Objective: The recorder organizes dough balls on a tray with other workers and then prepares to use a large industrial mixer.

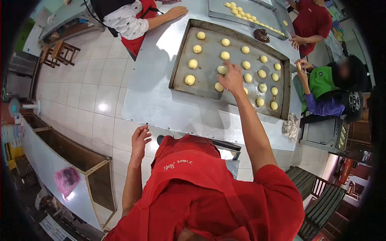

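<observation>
On the metal table lies a large dark-rimmed baking tray (213, 90) with rows of round, pale yellow dough balls (193, 64). My right hand (234, 79) reaches over the tray's middle. Its thumb and fingers curl around one dough ball (221, 70), which looks slightly paler than its neighbours. Close under the thumb sits another dough ball (219, 86), and my wrist partly hides one more. My left hand (140, 139) hangs in front of the table's near edge, fingers loosely bent and apart, with nothing in it.
A second tray (257, 25) of dough balls stands at the far side, with a dark brown lump (261, 35) near it. A crumpled cloth (290, 126) lies at the table's right corner. Co-workers stand at the far left, far right and right. A low cabinet (68, 168) is at left.
</observation>
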A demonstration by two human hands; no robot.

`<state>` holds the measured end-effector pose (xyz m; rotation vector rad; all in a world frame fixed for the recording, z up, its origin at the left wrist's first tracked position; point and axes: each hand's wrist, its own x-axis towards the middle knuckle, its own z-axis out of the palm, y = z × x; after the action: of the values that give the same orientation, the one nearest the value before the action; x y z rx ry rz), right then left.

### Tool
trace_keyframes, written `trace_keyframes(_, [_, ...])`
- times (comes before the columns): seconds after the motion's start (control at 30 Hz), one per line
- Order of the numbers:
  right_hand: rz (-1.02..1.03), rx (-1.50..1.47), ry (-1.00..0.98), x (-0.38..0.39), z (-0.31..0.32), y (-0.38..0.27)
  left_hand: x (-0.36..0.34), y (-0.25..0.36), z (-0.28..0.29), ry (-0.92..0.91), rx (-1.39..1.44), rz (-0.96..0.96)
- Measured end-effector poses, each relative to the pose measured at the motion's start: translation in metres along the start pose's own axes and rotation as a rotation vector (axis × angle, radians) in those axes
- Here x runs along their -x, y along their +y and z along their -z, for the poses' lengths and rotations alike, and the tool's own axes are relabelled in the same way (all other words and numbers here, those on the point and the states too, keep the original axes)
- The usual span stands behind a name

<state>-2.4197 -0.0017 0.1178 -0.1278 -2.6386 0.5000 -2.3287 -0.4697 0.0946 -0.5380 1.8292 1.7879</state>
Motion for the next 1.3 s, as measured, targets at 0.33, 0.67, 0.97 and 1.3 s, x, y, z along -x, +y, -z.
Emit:
trace_keyframes(0.33, [-0.334, -0.053, -0.255, 0.045, -0.007, -0.016, -0.004, -0.002, -0.001, -0.044, -0.03, -0.002])
trace_keyframes(0.67, [-0.265, -0.06, -0.144, -0.046, -0.011, 0.053, 0.002, -0.014, 0.015, 0.031, -0.056, 0.038])
trace_keyframes(0.97, [-0.398, -0.032, -0.262, -0.083, -0.06, 0.099, -0.001, -0.056, 0.022, 0.078, -0.028, 0.122])
trace_keyframes(1.3, [-0.061, -0.151, -0.257, -0.121, -0.072, 0.006, 0.011, -0.047, 0.009, 0.159, -0.041, 0.157])
